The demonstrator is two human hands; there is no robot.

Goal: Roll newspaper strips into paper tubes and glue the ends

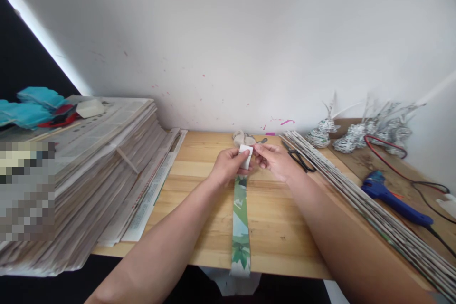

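My left hand (230, 165) is closed on the white upper end of a paper strip (241, 228), its thumb pressed on the front. Printed with green leaves, the strip runs down toward me, and its lower end reaches past the table's front edge. My right hand (272, 159) is just right of the white end, thumb and fingers pinched together. What lies between those fingertips is too small to make out. Behind the hands sits a beige bundle (242, 137), partly hidden. Black-handled scissors (301, 159) lie to the right of my right hand.
A tall stack of newspaper (121, 161) fills the left side, with turquoise items (39, 104) on top. Long rolled paper sticks (342, 185) lie diagonally on the right. Beyond them are a blue glue gun (395, 199), its cable and woven paper shapes (351, 137). A white wall stands behind.
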